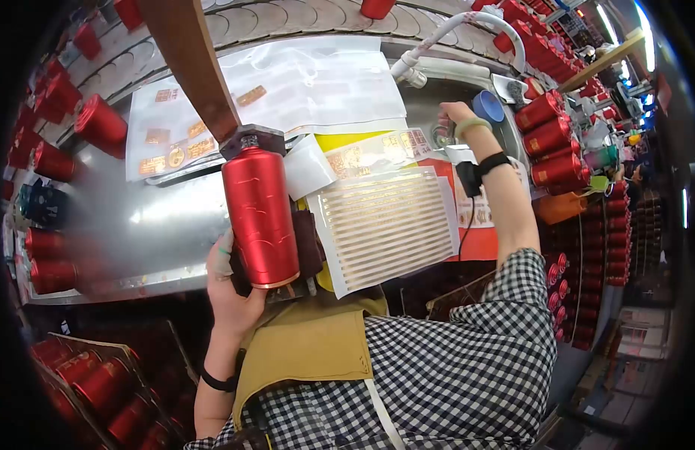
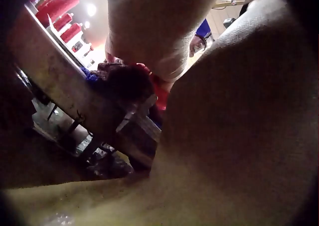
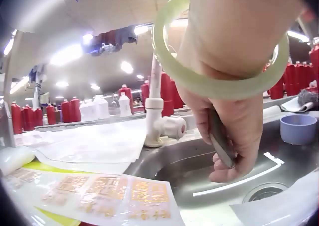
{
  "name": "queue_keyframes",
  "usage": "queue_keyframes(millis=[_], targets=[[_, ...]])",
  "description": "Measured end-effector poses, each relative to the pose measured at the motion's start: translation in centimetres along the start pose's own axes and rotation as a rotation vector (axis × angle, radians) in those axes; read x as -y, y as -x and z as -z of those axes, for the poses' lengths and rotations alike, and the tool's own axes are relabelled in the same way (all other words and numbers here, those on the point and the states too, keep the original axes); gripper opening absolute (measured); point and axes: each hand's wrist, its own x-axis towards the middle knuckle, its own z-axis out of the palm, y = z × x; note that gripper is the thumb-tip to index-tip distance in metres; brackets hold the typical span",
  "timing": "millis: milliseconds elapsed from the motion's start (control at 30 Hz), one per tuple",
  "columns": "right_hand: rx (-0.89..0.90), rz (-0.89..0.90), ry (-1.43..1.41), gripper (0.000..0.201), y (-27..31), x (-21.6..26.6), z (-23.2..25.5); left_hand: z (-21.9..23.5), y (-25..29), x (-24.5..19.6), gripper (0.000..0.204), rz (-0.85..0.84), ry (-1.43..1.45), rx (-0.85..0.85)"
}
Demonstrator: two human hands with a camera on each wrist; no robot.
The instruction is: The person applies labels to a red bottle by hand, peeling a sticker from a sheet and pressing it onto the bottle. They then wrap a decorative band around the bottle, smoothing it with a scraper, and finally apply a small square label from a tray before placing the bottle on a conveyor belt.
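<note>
A red metallic bottle [image 1: 261,214] lies with its neck against a wooden bar and its base toward the person. My left hand [image 1: 233,296] holds it near the base, fingers along its left side and thumb by the bottom edge. The left wrist view is dark and mostly filled by that hand [image 2: 214,136]. Over a metal sink [image 3: 179,166] with water in it, my right hand [image 3: 234,131] pinches a thin, flat, dark piece like a scraper [image 3: 219,139]. A pale green bangle [image 3: 219,89] circles that wrist. The fingertips are close above the water.
A gold-striped sheet [image 1: 389,229] and gold-lettered decal sheets [image 3: 112,191] lie between bottle and sink. White paper [image 1: 310,82] with loose gold decals covers the table's back. A white faucet [image 1: 411,67], a blue cup [image 1: 488,107] and red bottles [image 1: 550,139] surround the sink.
</note>
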Motion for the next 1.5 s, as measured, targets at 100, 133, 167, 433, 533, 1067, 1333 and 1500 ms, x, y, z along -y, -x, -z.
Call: queue_keyframes(millis=[100,133,167,433,533,1067,1333,1500], targets=[[0.171,0.001,-0.21,0.026,-2.1,-0.8,1.2,-0.5,-0.6,-0.4,0.075,0.005,0.013,0.021],[0.23,0.005,-0.281,0.024,-2.6,-0.9,1.5,-0.6,-0.5,-0.3,0.075,0.001,0.015,0.016],[0.29,0.011,-0.352,0.022,-3.1,-1.0,1.8,-0.6,-0.5,-0.2,0.076,-0.004,0.017,0.009],[0.662,-0.107,-0.675,0.014,8.3,1.8,7.1,-0.9,-0.7,-0.9,0.079,0.021,0.08,0.005],[0.417,0.054,-0.078,0.025,15.3,1.9,8.6,-1.0,-0.8,-0.6,0.079,0.011,0.093,0.008],[0.373,0.17,1.093,0.064,6.2,-1.5,7.4,-1.0,-0.8,-1.6,0.085,0.07,0.195,-0.01],[0.317,0.343,1.176,0.032,1.7,-1.6,6.8,-0.9,-0.9,-1.5,0.087,0.052,0.184,0.003],[-0.149,0.701,0.929,0.027,-0.6,-3.8,3.4,-0.6,-1.3,-1.6,0.091,0.021,0.123,0.019]])
